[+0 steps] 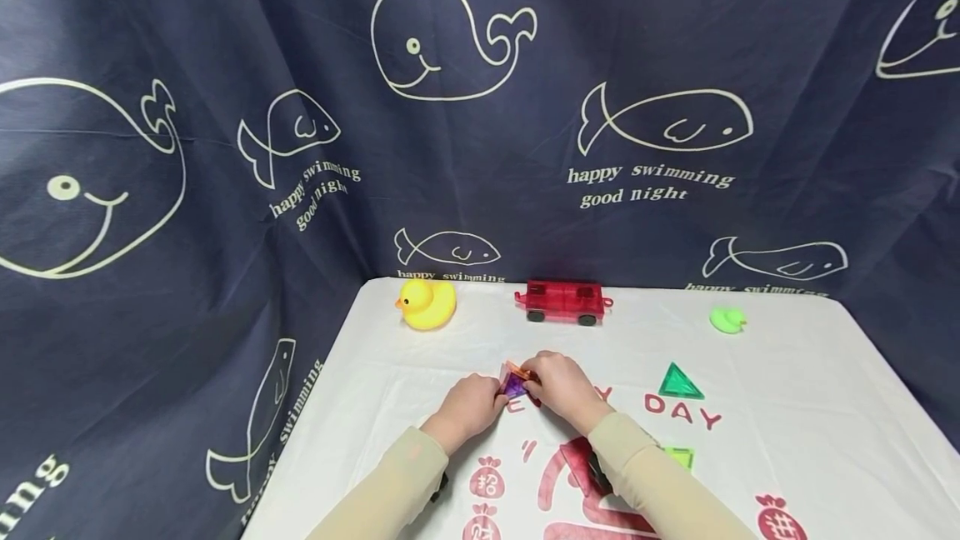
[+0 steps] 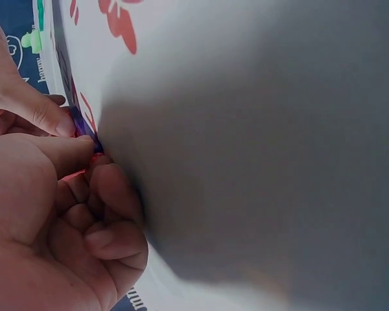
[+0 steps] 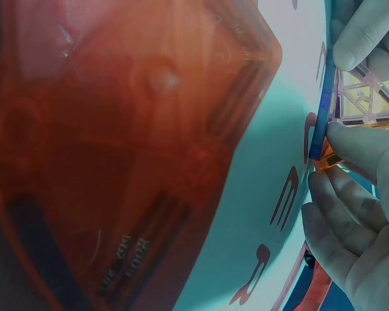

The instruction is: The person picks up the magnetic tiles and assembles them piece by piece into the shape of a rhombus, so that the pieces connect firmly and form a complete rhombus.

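Near the middle of the table, both hands meet at a small group of translucent magnetic tiles. A purple tile lies low between them, with an orange tile and a pale pink tile standing up from it. My left hand pinches the group's left side between thumb and fingers; its other fingers curl inward in the left wrist view. The right hand pinches the orange tile at the right side. In the right wrist view, the purple tile shows edge-on below the pink tile.
Close to the right forearm is a red translucent piece, which fills much of the right wrist view. A yellow-green tile and green triangle tile lie to the right. Along the back stand a yellow duck, red wheeled wagon and green duck.
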`<act>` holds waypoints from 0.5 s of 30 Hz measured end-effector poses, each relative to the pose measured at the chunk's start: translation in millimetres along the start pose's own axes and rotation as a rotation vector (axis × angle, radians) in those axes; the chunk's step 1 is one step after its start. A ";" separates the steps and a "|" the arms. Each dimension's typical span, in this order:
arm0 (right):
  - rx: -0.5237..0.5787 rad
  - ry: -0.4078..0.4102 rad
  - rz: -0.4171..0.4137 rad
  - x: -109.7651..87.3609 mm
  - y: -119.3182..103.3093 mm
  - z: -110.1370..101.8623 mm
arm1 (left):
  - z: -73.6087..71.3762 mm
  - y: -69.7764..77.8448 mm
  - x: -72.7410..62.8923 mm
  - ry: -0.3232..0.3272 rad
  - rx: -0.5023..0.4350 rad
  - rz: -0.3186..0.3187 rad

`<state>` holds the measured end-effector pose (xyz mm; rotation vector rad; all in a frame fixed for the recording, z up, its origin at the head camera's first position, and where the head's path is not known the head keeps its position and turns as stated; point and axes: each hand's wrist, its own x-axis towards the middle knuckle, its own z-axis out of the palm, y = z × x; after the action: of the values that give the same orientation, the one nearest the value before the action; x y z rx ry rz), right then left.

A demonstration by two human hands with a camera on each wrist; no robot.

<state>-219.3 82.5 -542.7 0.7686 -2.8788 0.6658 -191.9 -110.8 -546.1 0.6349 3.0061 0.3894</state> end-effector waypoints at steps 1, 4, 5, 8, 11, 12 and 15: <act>0.003 -0.001 0.004 0.1 -0.1 0.1 | -0.7 0.3 -0.6 0.002 -0.002 0.001; 0.009 -0.003 0.012 0.1 -0.5 -0.3 | -1.9 0.5 -2.1 0.014 0.000 0.005; 0.012 -0.003 0.016 -0.1 -0.8 -0.9 | -2.1 0.5 -2.3 0.019 0.002 0.005; 0.018 -0.013 0.031 -0.5 -1.3 -2.3 | -3.1 0.5 -3.0 0.035 -0.003 0.003; 0.028 -0.031 0.053 -1.3 -1.4 -3.0 | -2.6 -0.1 -3.5 0.039 -0.011 -0.003; 0.029 -0.037 0.059 -1.8 -1.4 -3.0 | -2.1 -0.5 -3.4 0.039 -0.013 -0.003; 0.040 -0.049 0.069 -3.0 -1.2 -3.6 | 0.5 -2.5 -3.0 0.048 -0.006 0.005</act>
<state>-216.1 84.6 -539.6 0.7028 -2.9572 0.7238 -190.1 -114.1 -547.2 0.6419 3.0478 0.4195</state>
